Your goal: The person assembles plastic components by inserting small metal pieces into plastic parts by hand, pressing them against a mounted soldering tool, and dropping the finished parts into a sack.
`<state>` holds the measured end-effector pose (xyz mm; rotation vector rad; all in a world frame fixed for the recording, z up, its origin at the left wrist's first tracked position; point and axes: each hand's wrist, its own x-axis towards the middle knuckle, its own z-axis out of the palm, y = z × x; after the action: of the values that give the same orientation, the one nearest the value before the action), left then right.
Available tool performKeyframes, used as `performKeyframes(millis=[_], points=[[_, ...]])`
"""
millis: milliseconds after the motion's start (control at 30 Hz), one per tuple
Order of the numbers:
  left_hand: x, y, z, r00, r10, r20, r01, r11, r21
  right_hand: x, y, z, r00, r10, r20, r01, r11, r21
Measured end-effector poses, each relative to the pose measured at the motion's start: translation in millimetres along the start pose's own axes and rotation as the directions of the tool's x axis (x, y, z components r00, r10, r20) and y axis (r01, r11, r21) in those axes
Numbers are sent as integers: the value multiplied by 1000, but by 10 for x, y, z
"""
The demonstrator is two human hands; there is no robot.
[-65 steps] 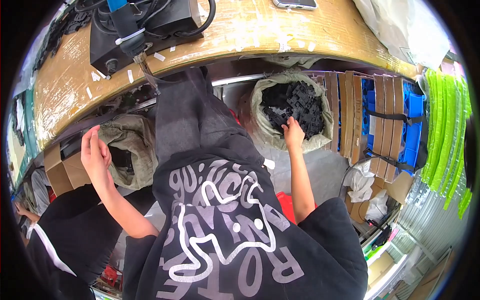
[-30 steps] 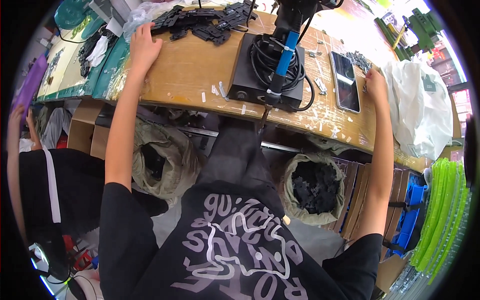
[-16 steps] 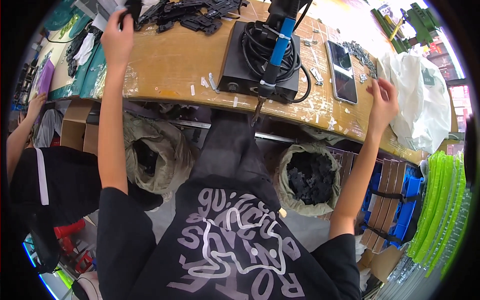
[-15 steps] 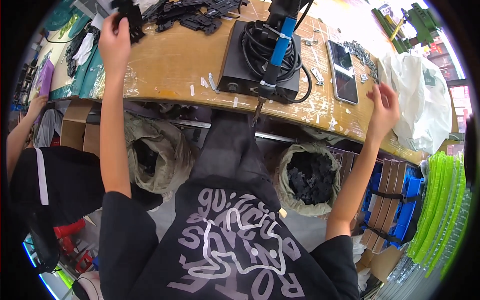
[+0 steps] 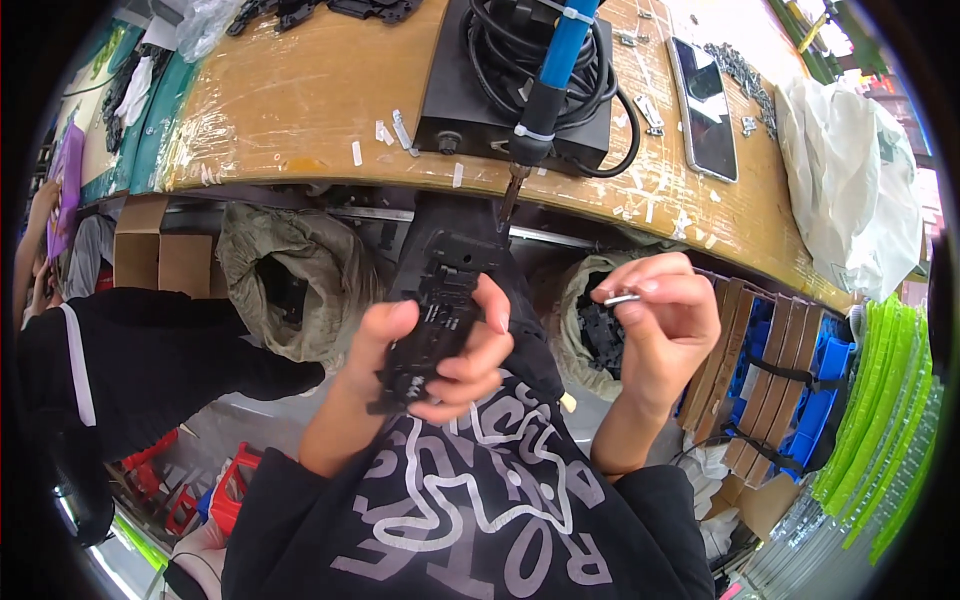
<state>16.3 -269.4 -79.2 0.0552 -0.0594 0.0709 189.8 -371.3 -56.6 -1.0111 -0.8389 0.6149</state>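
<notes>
My left hand (image 5: 440, 350) is wrapped round a long black plastic part (image 5: 432, 330) with slots and moulded ribs, tilted in front of my chest. Level with it, my right hand (image 5: 665, 320) pinches a small shiny metal piece (image 5: 622, 298) between thumb and fingertips. The two hands are apart. Just beyond the black part, a blue-and-black handled tool (image 5: 566, 58) points its metal tip down past the table edge. Coiled black cable (image 5: 490, 55) lies on the black box (image 5: 440, 105) behind that tool.
On the wooden table (image 5: 290, 110) are a phone (image 5: 705, 115), small metal pieces (image 5: 740, 75) and black plastic parts (image 5: 375, 8). A white bag (image 5: 850, 180) sits at the right edge. Two sacks (image 5: 300, 225) stand below, the right one holding black pieces (image 5: 600, 335). Another person's arm (image 5: 40, 215) shows at left.
Both hands have come back from the table to my chest, the left bringing the black plastic part. A small metal piece now shows in my right fingers. The view has shifted slightly.
</notes>
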Motion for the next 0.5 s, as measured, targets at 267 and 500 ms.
performKeyframes(millis=[267,500], points=[[67,-105,-51,708,686,171,-534,361,764,-167,139,131,994,112,-18,-105,971,214],[54,-186,5,695,677,243,-631,412,657,-311,243,298,919,394,31,-369,827,425]])
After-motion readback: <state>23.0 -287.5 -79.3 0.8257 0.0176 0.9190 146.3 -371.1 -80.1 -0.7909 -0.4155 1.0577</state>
